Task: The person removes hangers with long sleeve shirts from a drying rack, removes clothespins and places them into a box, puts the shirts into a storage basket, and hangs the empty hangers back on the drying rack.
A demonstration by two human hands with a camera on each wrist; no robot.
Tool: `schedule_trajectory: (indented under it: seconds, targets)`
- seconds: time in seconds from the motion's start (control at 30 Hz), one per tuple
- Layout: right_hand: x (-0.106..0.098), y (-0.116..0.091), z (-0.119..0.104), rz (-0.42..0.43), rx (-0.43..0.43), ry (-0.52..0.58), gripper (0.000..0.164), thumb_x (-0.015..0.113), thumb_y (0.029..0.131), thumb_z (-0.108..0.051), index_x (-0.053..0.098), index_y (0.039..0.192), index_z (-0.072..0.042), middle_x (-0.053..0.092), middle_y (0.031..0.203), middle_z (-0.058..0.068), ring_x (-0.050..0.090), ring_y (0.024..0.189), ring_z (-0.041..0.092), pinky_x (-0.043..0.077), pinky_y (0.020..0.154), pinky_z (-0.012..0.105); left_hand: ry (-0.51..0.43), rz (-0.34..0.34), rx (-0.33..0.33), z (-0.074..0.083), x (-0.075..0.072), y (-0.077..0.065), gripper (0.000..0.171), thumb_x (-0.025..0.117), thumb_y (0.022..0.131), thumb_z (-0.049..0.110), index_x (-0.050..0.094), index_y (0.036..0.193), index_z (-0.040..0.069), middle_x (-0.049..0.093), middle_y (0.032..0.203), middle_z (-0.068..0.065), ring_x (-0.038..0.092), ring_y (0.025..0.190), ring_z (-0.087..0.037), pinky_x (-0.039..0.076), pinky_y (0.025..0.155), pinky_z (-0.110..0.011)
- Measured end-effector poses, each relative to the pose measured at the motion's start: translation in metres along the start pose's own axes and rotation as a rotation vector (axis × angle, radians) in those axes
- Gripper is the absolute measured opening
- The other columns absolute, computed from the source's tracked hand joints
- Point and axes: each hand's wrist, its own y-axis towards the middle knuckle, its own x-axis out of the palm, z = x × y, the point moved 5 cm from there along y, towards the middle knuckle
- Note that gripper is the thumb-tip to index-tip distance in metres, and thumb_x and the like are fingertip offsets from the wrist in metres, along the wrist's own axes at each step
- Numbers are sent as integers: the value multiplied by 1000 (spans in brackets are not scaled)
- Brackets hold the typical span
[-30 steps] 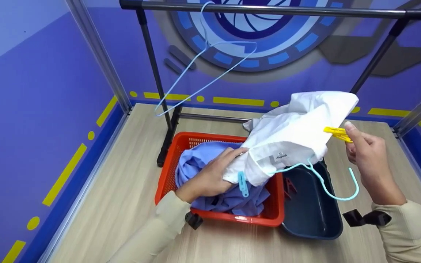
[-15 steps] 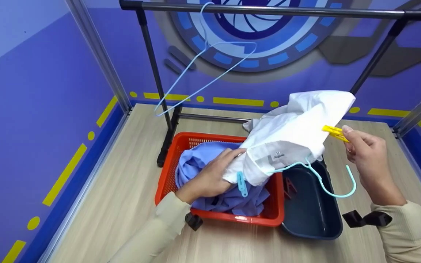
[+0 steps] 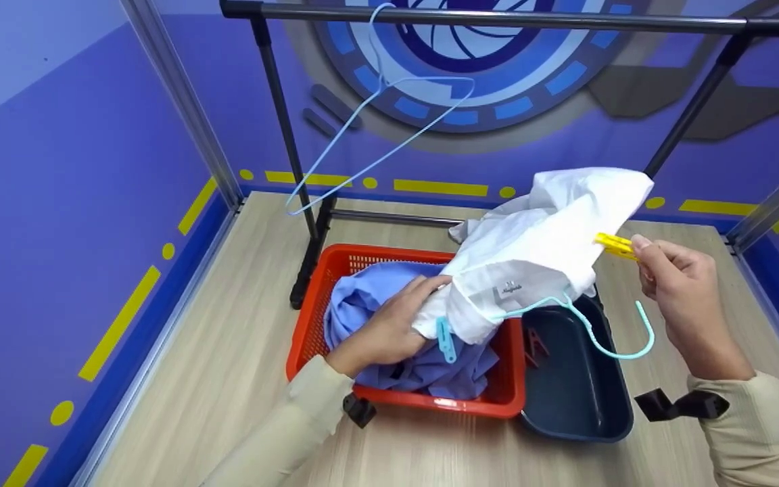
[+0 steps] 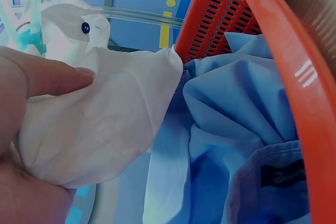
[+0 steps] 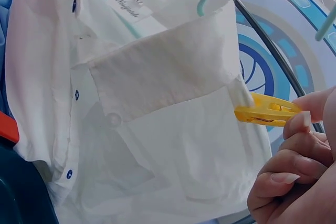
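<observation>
A white shirt (image 3: 538,237) with dark buttons is draped over a mint-green hanger (image 3: 596,331), whose hook sticks out toward the right. My left hand (image 3: 389,331) grips the shirt at its left shoulder, beside a light-blue clothespin (image 3: 445,340) clipped on there. With thumb and fingers my right hand (image 3: 683,291) pinches a yellow clothespin (image 5: 265,109). In the right wrist view the pin's tip meets the shirt's right edge; whether it bites the cloth is hard to tell.
Below stands a red basket (image 3: 518,406) holding a blue shirt (image 4: 236,98). Beside it is a dark tub (image 3: 579,406) with a red clothespin (image 3: 536,343). A blue hanger (image 3: 383,81) hangs from the clothes rack (image 3: 531,19) behind.
The white shirt and the mint-green hanger have shifted slightly left. My right hand and the yellow clothespin have drifted left a little with them. My left hand keeps its grip.
</observation>
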Motion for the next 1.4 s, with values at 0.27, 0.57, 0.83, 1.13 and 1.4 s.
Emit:
schedule_trajectory:
  seconds: [0.27, 0.57, 0.83, 1.13, 1.4]
  targets:
    - [-1, 0, 0, -4, 5, 53, 45, 55, 98, -13, 39, 60, 6, 34, 51, -1, 28, 45, 15, 15, 48, 33, -19, 12, -51, -5, 0, 0, 80, 60, 75, -9, 36, 147, 18, 50, 132, -5, 50, 119, -18, 40, 108, -37]
    - [-5, -2, 6, 28, 28, 81, 45, 56, 97, -14, 39, 60, 3, 35, 51, -2, 28, 45, 14, 14, 49, 34, -74, 28, -90, -9, 1, 0, 77, 61, 77, -6, 37, 146, 18, 49, 134, -5, 49, 121, -19, 39, 110, -39]
    - [-4, -8, 19, -14, 82, -55, 43, 55, 98, -19, 47, 58, -3, 37, 51, -8, 29, 44, 9, 18, 45, 33, -145, 65, -96, -7, 1, 1, 74, 62, 81, 0, 35, 148, 18, 49, 135, -6, 49, 120, -20, 38, 109, -41]
    - [-4, -13, 46, -115, 180, -249, 41, 53, 99, -29, 53, 62, -12, 35, 51, -11, 34, 46, 6, 28, 45, 30, -162, 71, -118, -4, 1, 3, 80, 68, 81, 7, 31, 151, 17, 48, 128, -7, 48, 114, -20, 40, 104, -39]
    - [-5, -20, 65, -147, 265, -391, 45, 52, 97, -44, 58, 73, -7, 42, 57, -10, 40, 53, 7, 34, 50, 27, -188, 63, -135, -4, 2, 3, 84, 70, 80, 7, 28, 152, 18, 46, 125, -7, 47, 109, -20, 40, 100, -36]
